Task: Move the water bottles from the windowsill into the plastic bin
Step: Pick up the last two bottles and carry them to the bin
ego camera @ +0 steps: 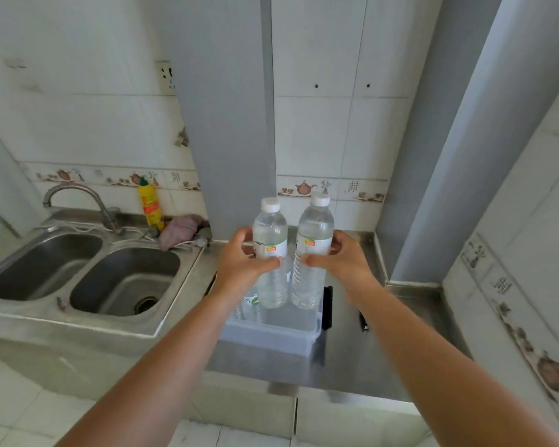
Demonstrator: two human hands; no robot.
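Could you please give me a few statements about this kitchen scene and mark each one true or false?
1. Each hand grips one water bottle: the left hand holds the left bottle and the right hand holds the right bottle. True.
2. Both held bottles have lost their caps. False: each has a white cap on.
3. The plastic bin stands inside the sink. False: it sits on the steel counter, to the right of the sink.
4. A yellow bottle stands behind the sink. True.
5. The bin holds no bottles yet. False: at least one bottle is already in it.
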